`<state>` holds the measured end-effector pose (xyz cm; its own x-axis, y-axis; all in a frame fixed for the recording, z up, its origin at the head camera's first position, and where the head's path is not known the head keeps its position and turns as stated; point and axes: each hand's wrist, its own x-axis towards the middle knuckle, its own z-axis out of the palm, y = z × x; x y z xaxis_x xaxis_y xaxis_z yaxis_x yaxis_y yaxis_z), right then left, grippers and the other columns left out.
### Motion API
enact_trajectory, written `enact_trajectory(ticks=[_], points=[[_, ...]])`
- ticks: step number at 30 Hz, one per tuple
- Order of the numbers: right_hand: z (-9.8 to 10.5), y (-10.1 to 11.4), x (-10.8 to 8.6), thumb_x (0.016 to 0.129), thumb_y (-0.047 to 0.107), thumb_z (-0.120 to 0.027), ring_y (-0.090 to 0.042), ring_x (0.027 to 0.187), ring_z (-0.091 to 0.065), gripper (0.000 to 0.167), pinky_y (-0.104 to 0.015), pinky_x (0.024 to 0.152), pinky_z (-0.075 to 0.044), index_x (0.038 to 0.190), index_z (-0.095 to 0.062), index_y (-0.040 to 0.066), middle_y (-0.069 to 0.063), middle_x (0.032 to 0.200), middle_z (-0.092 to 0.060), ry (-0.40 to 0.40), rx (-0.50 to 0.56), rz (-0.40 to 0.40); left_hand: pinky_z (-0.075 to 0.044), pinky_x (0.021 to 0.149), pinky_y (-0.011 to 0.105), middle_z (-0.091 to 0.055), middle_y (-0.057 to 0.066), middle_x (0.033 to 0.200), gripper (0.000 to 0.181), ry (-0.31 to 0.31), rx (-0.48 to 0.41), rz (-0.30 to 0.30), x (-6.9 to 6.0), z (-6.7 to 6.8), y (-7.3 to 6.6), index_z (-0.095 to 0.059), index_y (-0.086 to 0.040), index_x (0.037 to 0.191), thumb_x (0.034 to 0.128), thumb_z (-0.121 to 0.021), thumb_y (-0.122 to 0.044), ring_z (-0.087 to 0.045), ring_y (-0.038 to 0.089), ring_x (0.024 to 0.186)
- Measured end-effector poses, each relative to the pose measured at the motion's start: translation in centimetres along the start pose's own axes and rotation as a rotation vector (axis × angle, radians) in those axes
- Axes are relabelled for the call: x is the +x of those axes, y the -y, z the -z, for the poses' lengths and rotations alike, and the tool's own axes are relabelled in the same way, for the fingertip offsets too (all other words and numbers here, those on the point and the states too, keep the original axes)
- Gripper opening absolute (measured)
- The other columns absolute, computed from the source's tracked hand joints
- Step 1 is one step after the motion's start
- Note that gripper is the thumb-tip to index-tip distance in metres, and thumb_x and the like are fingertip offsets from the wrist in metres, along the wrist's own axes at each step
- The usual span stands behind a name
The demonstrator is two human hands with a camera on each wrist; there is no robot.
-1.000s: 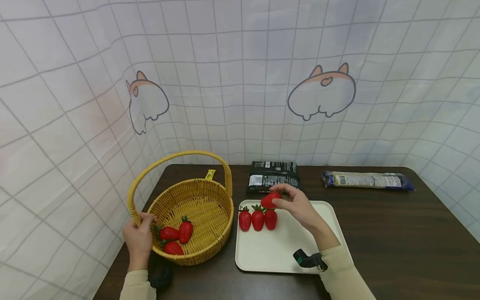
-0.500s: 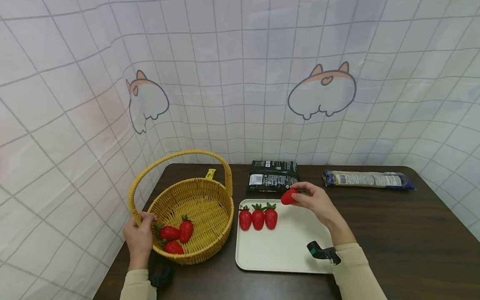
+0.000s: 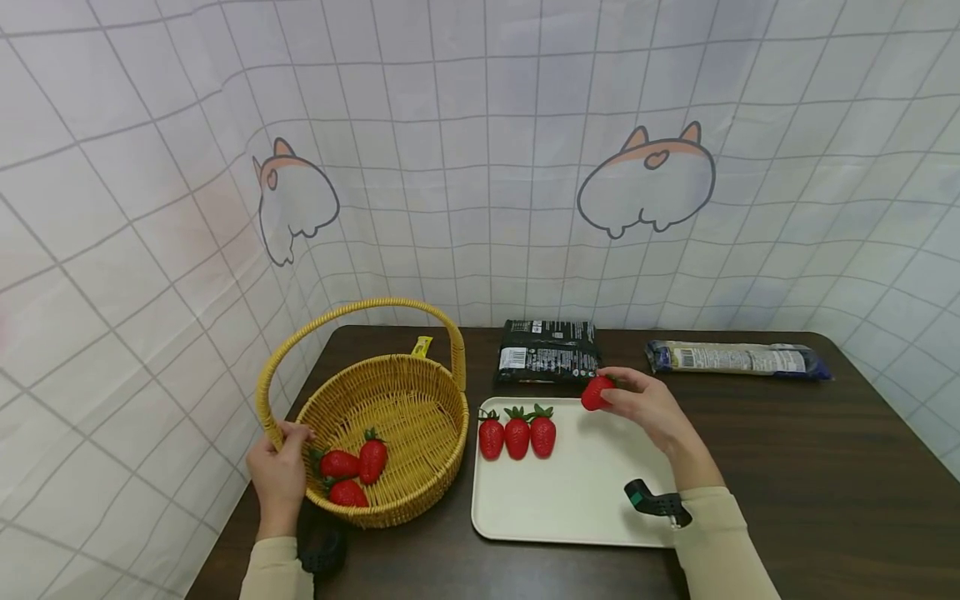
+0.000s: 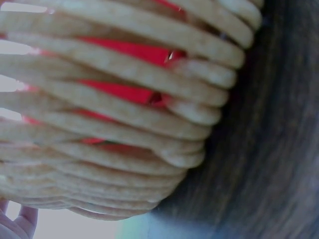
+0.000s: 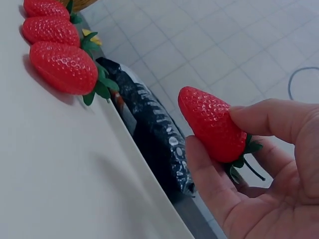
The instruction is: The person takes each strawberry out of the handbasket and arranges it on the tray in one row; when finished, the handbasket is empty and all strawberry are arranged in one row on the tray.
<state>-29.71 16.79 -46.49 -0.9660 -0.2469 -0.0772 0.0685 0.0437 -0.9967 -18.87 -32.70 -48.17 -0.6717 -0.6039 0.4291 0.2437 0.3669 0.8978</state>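
Head view shows one yellow basket [image 3: 401, 385], one white tray [image 3: 555, 504], seven strawberries [image 3: 517, 439]: three in the basket, three on the tray. The left hand [image 3: 278, 477] grips the basket's side; the right hand [image 3: 651, 412], above the tray, pinches the seventh strawberry [image 3: 597, 393].

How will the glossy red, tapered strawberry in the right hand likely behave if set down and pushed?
The strawberry would probably roll in a curve, given its rounded, tapering body. It seems fairly stiff, as the right hand pinches it without a visible dent. Its shiny skin may be slightly slippery.
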Motion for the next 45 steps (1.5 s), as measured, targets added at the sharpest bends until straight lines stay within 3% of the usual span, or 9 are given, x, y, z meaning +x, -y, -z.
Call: enact_trajectory(ticks=[16,29,45], points=[[0.0,-1.4,0.3,0.093,0.006,-0.061,-0.024,0.098,-0.065,0.043,-0.039,0.086,-0.054,0.133,-0.05,-0.006,-0.027,0.132,-0.05,0.012,-0.126,-0.055,-0.045,0.068,0.019,-0.065,-0.002,0.067,0.017,-0.002,-0.021,0.007,-0.1,-0.1,-0.2,-0.063,0.01,0.074,0.0901,-0.06,0.004,-0.06,0.009,0.068],[-1.0,-1.9,0.3,0.09,0.004,-0.061,-0.027,0.092,-0.065,0.039,-0.04,0.078,-0.057,0.127,-0.055,-0.005,-0.024,0.122,-0.057,0.13,-0.288,-0.128,-0.045,0.067,0.021,-0.063,-0.009,0.066,0.018,-0.013,-0.026,-0.015,-0.1,-0.2,0.0,-0.063,0.007,0.074,0.0902,-0.058,0.003,-0.06,0.009,0.067],[-2.7,-2.1,0.6,0.086,0.003,-0.063,-0.022,0.085,-0.061,0.028,-0.035,0.07,-0.054,0.114,-0.065,0.004,-0.014,0.108,-0.063,0.158,-0.514,0.024,-0.047,0.069,0.021,-0.065,-0.003,0.068,0.017,0.003,-0.036,-0.008,-0.2,0.0,-0.3,-0.063,0.009,0.076,0.0908,-0.059,0.002,-0.061,0.009,0.068]])
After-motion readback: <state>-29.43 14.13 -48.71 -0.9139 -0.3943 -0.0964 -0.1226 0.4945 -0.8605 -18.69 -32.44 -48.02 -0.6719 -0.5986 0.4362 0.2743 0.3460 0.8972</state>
